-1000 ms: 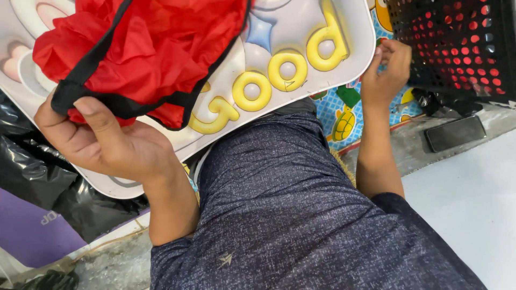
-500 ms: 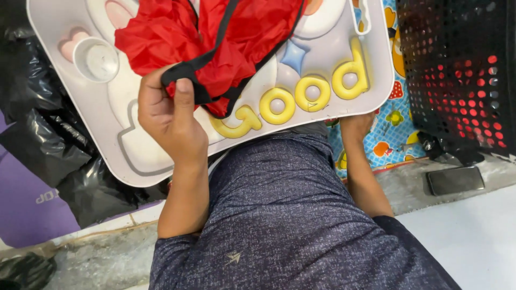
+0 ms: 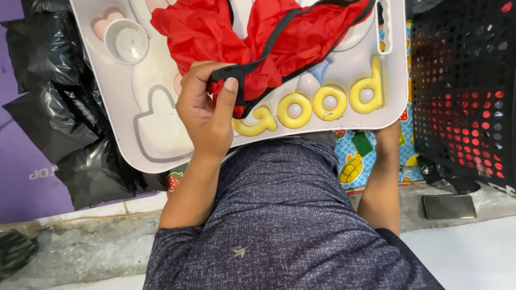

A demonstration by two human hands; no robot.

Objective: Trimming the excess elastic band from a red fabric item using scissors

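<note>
Red crinkled fabric bag (image 3: 258, 37) with black trim lies on a white moulded plastic tray (image 3: 107, 102); left hand (image 3: 207, 110) pinches its black strap, best kept taut, while right hand (image 3: 388, 135), grip hidden, steadies the tray's edge.

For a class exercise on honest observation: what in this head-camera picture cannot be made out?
- Right hand: mostly hidden under the white moulded plastic tray; its grip is unseen.
- Crumpled red fabric with black trim, pinched by the left hand: cut off by the top edge, so its kind is unclear.
- Black perforated plastic crate: contents only red glimmers through the holes.
</note>
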